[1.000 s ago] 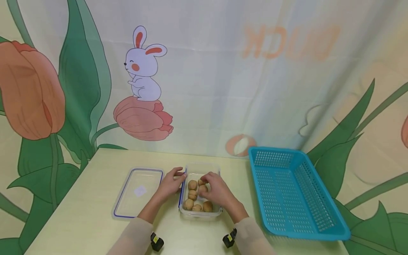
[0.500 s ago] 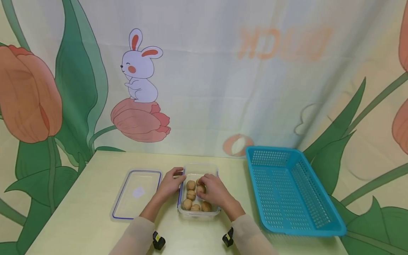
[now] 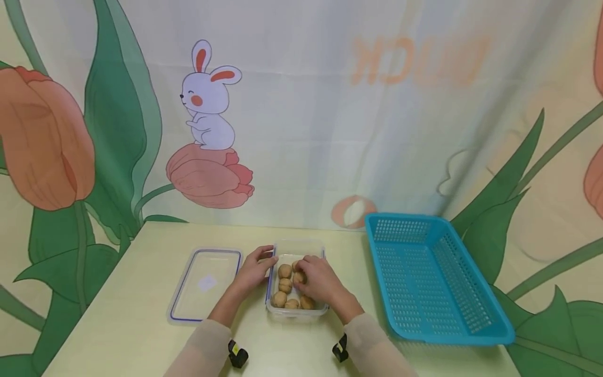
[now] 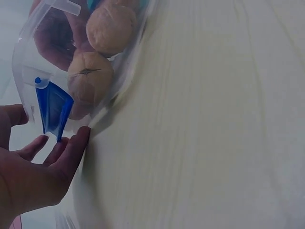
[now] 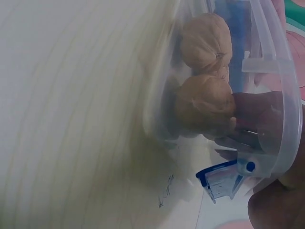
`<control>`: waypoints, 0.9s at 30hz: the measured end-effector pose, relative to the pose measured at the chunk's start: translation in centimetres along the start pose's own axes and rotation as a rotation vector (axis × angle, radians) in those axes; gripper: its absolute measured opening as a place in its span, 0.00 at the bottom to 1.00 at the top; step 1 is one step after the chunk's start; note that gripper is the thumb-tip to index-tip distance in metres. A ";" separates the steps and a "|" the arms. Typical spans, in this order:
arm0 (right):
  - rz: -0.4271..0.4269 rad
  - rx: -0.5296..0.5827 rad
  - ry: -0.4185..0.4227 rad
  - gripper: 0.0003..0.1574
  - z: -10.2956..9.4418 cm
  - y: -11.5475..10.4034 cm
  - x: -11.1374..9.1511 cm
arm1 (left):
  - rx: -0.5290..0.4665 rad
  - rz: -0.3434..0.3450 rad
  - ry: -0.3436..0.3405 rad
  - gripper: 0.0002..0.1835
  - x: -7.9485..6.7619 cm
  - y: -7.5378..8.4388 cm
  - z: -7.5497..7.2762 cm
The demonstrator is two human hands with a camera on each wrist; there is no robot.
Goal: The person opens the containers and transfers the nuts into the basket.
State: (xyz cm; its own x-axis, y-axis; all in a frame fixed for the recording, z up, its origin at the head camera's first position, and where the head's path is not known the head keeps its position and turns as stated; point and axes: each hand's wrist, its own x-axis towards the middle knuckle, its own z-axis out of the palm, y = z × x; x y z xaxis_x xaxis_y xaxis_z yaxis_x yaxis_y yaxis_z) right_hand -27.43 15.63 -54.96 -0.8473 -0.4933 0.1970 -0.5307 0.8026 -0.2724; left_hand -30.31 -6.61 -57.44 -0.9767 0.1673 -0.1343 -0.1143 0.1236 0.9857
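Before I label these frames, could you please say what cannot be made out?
Head view: the right hand partly covers the walnuts beneath it.
Head view: the pale label on the lid is too small to read.
Left wrist view: the left edge cuts off part of the left hand.
Right wrist view: the wall of the container dims the fingers, leaving their grip unclear.

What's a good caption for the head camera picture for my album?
Left hand against a clear box, right hand among its walnuts, a blue basket to the right.
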 end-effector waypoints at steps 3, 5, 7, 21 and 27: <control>0.007 0.012 0.010 0.18 -0.2 -0.1 0.1 | -0.017 -0.004 0.005 0.27 0.1 0.0 0.0; 0.008 0.021 0.021 0.18 -0.2 -0.1 0.1 | -0.029 -0.008 0.007 0.27 0.1 0.0 0.0; 0.004 0.024 0.032 0.18 -0.2 -0.1 0.1 | -0.036 -0.012 0.009 0.27 0.1 -0.1 -0.1; 0.046 0.220 0.030 0.19 -0.2 0.1 -0.2 | -0.074 0.001 0.033 0.28 -0.5 -0.6 0.3; 0.055 0.290 0.018 0.19 -0.4 0.1 0.1 | -0.108 0.007 0.025 0.28 -0.1 -0.8 -0.2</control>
State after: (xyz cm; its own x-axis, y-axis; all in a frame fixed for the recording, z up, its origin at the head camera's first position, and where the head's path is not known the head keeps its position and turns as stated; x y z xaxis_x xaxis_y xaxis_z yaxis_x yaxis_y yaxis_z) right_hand -27.52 15.80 -54.62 -0.8760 -0.4433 0.1901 -0.4704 0.6978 -0.5402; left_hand -30.14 -6.93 -58.21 -0.9816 0.1435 -0.1259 -0.1248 0.0165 0.9920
